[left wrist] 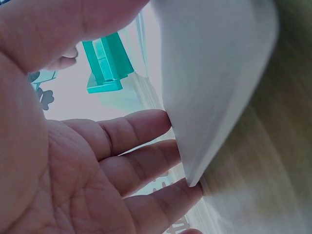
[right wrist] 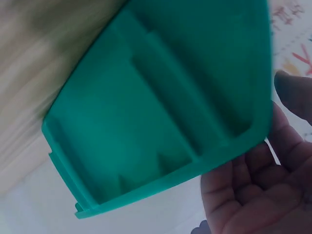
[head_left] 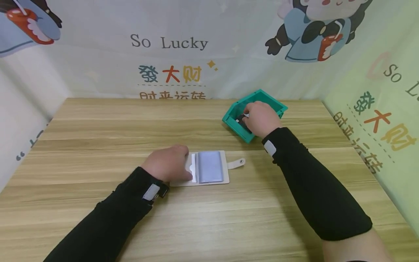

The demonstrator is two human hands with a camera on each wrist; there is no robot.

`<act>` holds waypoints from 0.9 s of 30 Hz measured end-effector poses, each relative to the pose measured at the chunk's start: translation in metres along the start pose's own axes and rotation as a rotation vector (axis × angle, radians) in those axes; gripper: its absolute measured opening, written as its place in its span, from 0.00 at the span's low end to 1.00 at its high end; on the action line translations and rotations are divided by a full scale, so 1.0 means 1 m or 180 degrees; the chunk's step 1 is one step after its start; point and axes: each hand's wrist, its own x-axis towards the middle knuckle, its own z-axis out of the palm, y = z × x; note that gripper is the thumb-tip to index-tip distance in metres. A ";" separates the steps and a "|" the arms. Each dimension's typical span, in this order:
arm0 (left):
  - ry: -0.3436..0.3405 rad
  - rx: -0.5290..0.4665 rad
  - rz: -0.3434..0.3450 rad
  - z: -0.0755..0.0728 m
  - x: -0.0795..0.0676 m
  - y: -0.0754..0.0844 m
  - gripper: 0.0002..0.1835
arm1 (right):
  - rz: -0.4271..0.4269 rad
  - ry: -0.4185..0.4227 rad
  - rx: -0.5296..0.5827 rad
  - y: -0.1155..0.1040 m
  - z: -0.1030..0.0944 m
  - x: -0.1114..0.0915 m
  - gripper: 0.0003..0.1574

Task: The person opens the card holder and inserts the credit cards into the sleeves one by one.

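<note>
A white card holder (head_left: 226,174) with clear plastic sleeves (head_left: 210,166) lies opened flat on the table, its snap strap (head_left: 236,163) pointing right. My left hand (head_left: 168,163) holds its left cover, thumb and fingers spread across it. In the left wrist view, fingertips (left wrist: 158,122) meet the cover's edge. My right hand (head_left: 263,118) reaches down into a green bin (head_left: 234,122) at the back right. Small dark and white items (head_left: 241,119) lie in the bin right at its fingertips; I cannot tell whether it grips one.
The wood-grain table (head_left: 114,127) is backed by a printed cloth (head_left: 170,22), which also hangs along both sides. The green bin stands near the table's back edge, behind and to the right of the card holder.
</note>
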 end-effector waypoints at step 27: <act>0.0004 0.0103 0.0025 0.000 0.000 0.000 0.21 | 0.0609 -0.0648 -0.0521 0.000 0.020 0.031 0.20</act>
